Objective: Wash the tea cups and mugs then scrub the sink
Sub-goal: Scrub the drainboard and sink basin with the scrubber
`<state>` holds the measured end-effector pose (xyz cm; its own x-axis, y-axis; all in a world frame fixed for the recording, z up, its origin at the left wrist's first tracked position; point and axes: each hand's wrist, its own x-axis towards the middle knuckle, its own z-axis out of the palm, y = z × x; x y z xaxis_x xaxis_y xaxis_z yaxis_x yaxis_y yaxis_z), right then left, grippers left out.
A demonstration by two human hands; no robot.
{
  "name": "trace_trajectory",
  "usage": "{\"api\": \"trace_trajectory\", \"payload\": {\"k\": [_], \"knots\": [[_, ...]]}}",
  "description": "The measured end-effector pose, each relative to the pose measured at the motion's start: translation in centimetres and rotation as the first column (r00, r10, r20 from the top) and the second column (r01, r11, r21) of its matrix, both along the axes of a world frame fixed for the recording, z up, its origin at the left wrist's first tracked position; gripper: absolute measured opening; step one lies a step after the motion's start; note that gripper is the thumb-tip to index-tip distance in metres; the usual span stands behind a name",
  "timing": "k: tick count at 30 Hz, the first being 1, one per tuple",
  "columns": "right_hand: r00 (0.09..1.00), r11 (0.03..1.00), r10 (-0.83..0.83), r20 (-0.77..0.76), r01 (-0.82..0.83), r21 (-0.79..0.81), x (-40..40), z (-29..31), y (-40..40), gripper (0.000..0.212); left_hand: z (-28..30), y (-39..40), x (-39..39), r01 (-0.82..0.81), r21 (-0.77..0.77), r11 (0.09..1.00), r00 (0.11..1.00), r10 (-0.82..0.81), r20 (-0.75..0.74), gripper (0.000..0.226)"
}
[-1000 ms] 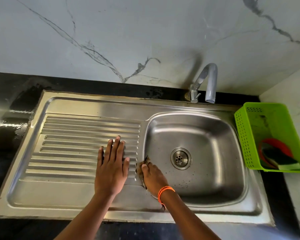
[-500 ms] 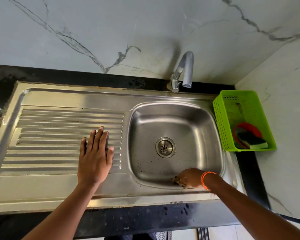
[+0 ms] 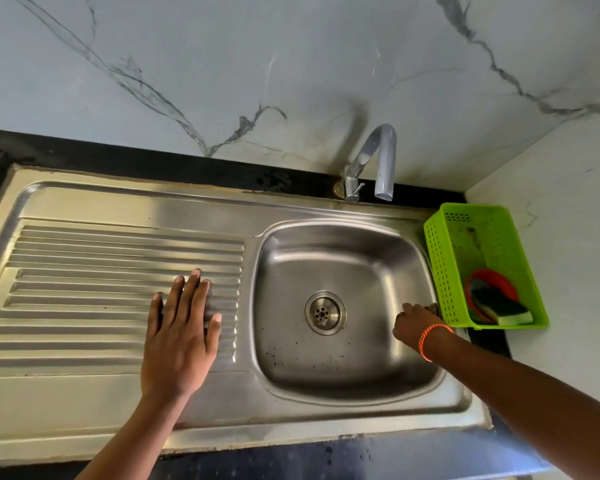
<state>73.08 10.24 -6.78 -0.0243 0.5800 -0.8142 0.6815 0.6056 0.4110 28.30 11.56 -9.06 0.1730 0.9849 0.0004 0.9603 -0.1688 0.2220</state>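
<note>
No cups or mugs are in view, so I judge the washing part is finished and the person is now at the second step, scrubbing the sink (image 3: 326, 393). The right hand (image 3: 414, 325) is closed around a small dark scrubber (image 3: 432, 308), of which only a bit shows past the fingers, and it presses this against the right wall of the basin, near the top edge and just beside the green basket (image 3: 440, 258). The left hand (image 3: 179, 336) lies flat and open on the ribbed drainboard (image 3: 84, 271), fingers spread, holding nothing; it seems to support the body.

The tap (image 3: 378, 161) is not running, as far as I can see. Small dark specks remain on the basin floor, mostly at the front and left of the drain (image 3: 324, 312).

For the next move I think the scrubber must go down from the wall to this speckled floor and around the drain, with firm pressure. After this a rinse will be needed. A sponge (image 3: 499, 306) rests in the basket, unused.
</note>
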Motion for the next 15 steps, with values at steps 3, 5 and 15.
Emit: {"api": "trace_trajectory", "payload": {"k": [3,5,15], "knots": [[0.995,0.998,0.053,-0.083,-0.050,0.043,-1.1,0.4,4.6,0.031,-0.3,0.2,0.0,-0.001,0.036,0.999,1.000,0.001,0.015,0.066],[0.979,0.993,0.070,-0.190,-0.051,0.102,-1.8,0.6,8.6,0.032,-0.2,0.3,0.2,-0.002,0.041,0.999,1.000,0.001,0.014,0.066],[0.995,0.956,0.073,-0.065,-0.051,0.290,1.2,-2.3,14.2,0.022,-0.3,0.6,0.7,-0.014,0.030,0.999,1.000,0.014,-0.009,0.064]]}}
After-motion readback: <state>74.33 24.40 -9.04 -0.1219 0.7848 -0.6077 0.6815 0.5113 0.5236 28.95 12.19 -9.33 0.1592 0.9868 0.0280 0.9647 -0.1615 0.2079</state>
